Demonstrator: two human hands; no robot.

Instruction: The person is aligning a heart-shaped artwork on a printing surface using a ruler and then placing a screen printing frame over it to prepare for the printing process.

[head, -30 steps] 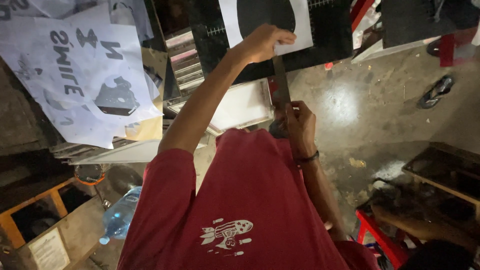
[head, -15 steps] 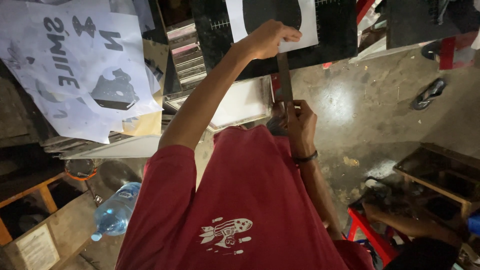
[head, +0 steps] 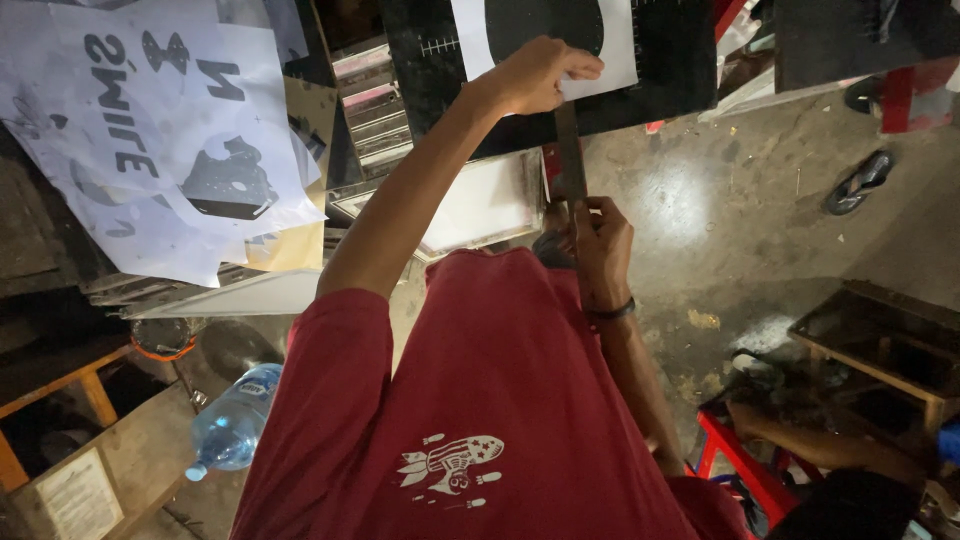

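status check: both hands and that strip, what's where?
Left hand pinches white sheet on black board. Right hand grips lower end of the dark flat strip, which runs up to the sheet. Nothing between the hands.

Two hands are in view: the left hand (head: 535,75) and the right hand (head: 600,240), whose grip closes on one long metal ruler (head: 570,155). Above that grip lies one black board (head: 670,70) bearing one white sheet (head: 620,45). Left of it, one plastic water bottle (head: 232,425); right, one sandal (head: 860,182)
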